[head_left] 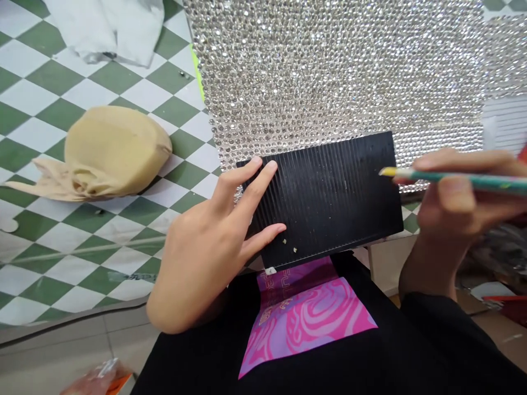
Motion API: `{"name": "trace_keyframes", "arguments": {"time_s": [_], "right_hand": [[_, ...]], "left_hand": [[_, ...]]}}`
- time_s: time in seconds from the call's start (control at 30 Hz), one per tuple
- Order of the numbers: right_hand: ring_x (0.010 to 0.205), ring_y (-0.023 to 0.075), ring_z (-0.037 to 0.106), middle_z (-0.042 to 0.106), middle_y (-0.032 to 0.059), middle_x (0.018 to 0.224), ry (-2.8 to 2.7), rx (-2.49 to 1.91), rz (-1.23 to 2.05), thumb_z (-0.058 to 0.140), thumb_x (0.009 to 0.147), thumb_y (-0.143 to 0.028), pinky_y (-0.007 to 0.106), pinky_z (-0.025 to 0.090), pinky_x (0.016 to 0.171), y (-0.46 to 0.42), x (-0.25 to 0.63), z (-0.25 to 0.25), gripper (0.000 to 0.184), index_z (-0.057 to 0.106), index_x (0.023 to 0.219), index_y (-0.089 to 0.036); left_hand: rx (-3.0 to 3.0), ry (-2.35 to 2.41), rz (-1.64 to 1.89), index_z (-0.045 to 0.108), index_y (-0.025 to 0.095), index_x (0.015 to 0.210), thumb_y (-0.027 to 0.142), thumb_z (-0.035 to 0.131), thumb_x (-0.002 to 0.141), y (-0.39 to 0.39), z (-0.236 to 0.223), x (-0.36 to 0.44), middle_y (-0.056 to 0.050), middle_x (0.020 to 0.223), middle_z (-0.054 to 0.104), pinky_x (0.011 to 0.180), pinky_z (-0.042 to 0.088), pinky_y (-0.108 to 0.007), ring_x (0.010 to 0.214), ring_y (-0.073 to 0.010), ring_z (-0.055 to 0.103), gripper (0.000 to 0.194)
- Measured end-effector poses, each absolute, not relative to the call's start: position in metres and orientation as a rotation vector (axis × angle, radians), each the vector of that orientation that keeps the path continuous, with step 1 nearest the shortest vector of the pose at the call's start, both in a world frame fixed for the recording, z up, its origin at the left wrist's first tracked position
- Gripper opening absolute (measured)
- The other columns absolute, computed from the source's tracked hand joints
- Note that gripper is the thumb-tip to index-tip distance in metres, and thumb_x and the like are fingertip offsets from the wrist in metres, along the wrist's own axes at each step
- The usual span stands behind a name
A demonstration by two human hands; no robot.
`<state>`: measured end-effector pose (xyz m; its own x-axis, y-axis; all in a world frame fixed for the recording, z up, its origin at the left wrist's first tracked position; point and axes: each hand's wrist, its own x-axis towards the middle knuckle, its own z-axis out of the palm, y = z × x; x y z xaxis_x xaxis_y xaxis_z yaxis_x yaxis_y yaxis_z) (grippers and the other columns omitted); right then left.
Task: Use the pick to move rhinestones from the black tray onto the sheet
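Note:
My left hand (214,241) lies with fingers stretched out on the left end of a black ribbed tray (329,197), steadying it. A few tiny pale bits rest on the tray near its front edge. My right hand (448,203) is closed around a green stick with a yellowish tip (453,179), its tip hovering at the tray's right edge. Behind the tray spreads a sheet covered in clear rhinestones (337,71). A pink and purple swirled print (308,312) shows on the black garment below.
A green and white checkered cloth (82,241) covers the table on the left. On it sit a beige rounded cushion (111,151) and white plastic wrap (111,27). A white lined card (504,123) stands at the right.

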<state>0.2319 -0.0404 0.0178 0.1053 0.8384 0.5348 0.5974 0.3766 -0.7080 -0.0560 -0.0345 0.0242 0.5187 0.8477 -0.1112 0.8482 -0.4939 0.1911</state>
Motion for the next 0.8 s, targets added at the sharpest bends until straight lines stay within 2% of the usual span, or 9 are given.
{"name": "trace_keyframes", "arguments": {"time_s": [0.03, 0.1, 0.23, 0.4, 0.57, 0.8], "right_hand": [[0.062, 0.0111, 0.062, 0.063, 0.0001, 0.072, -1.464, -1.197, 0.154, 0.058, 0.087, -0.013, 0.024, 0.047, 0.047, -0.033, 0.246, 0.013, 0.014, 0.068, 0.088, -0.022], [0.058, 0.0095, 0.06, 0.062, -0.0009, 0.072, -1.434, -1.106, 0.057, 0.061, 0.085, -0.015, 0.023, 0.05, 0.048, -0.018, 0.274, 0.003, 0.008, 0.067, 0.085, -0.02], [0.056, 0.0097, 0.061, 0.062, 0.0009, 0.074, -1.37, -1.251, 0.074, 0.058, 0.084, -0.011, 0.026, 0.054, 0.053, -0.001, 0.315, -0.012, 0.009, 0.065, 0.08, -0.014], [0.057, 0.0109, 0.064, 0.064, 0.0022, 0.076, -1.374, -1.247, 0.079, 0.063, 0.085, -0.01, 0.025, 0.056, 0.053, 0.001, 0.323, -0.018, 0.006, 0.068, 0.082, -0.012], [0.056, 0.0089, 0.064, 0.065, 0.0019, 0.078, -1.374, -1.206, 0.075, 0.063, 0.087, -0.009, 0.021, 0.055, 0.052, 0.001, 0.323, -0.019, 0.007, 0.068, 0.082, -0.01], [0.058, 0.0072, 0.065, 0.067, 0.0011, 0.084, -1.399, -1.229, 0.094, 0.066, 0.087, -0.018, 0.022, 0.058, 0.054, 0.002, 0.332, -0.026, 0.011, 0.067, 0.083, -0.008]], "left_hand": [[2.538, 1.446, 0.003, 0.021, 0.03, 0.16, 0.044, 0.045, 0.1, -0.035, 0.023, -0.056, -0.011, 0.155, 0.046, 0.064, 0.054, -0.039, 0.095, -0.0265, 0.072, 0.065], [2.525, 1.447, 0.011, 0.012, 0.035, 0.161, 0.045, 0.044, 0.101, -0.035, 0.021, -0.057, -0.008, 0.157, 0.044, 0.064, 0.053, -0.04, 0.096, -0.0271, 0.072, 0.069], [2.466, 1.46, 0.058, 0.001, 0.042, 0.159, 0.051, 0.037, 0.101, -0.035, 0.018, -0.057, -0.001, 0.158, 0.042, 0.064, 0.054, -0.043, 0.104, -0.0304, 0.071, 0.069], [2.428, 1.458, 0.043, 0.004, 0.041, 0.159, 0.056, 0.032, 0.099, -0.034, 0.016, -0.058, 0.0, 0.162, 0.038, 0.068, 0.058, -0.05, 0.123, -0.038, 0.063, 0.067], [2.386, 1.463, 0.027, 0.001, 0.045, 0.158, 0.057, 0.031, 0.099, -0.034, 0.018, -0.059, 0.004, 0.165, 0.032, 0.074, 0.058, -0.049, 0.137, -0.0364, 0.051, 0.067], [2.37, 1.462, 0.044, 0.002, 0.045, 0.158, 0.056, 0.035, 0.099, -0.036, 0.016, -0.059, 0.005, 0.165, 0.032, 0.075, 0.057, -0.048, 0.13, -0.0369, 0.057, 0.068]]}}
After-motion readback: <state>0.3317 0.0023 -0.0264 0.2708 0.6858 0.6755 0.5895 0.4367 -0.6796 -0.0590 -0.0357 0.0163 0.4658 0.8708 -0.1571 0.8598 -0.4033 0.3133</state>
